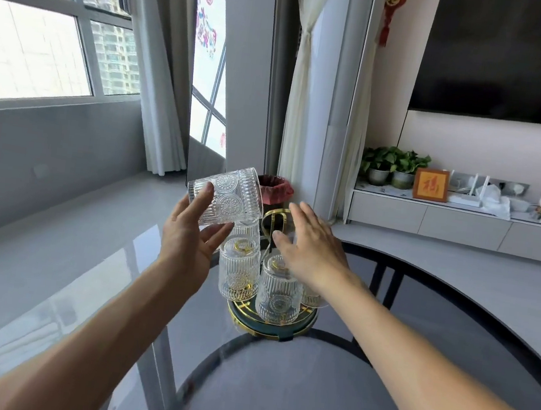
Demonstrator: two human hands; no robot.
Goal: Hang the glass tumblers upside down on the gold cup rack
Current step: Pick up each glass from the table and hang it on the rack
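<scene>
My left hand [186,239] grips a patterned glass tumbler [229,196], tilted on its side just above and left of the gold cup rack [276,217]. The rack stands on a round dark tray with a gold rim [247,323] on the glass table. Several tumblers hang upside down on it, one at the front left [239,269] and one at the front middle [280,291]. My right hand [312,244] hovers over the rack's right side, fingers spread, holding nothing. It hides part of another tumbler [312,298].
The glass table top [273,392] has a dark curved frame beneath. A red-lined bin [274,190] stands behind the rack by a pillar. A low cabinet [464,222] at the right carries plants, a framed picture and routers. Grey floor lies to the left.
</scene>
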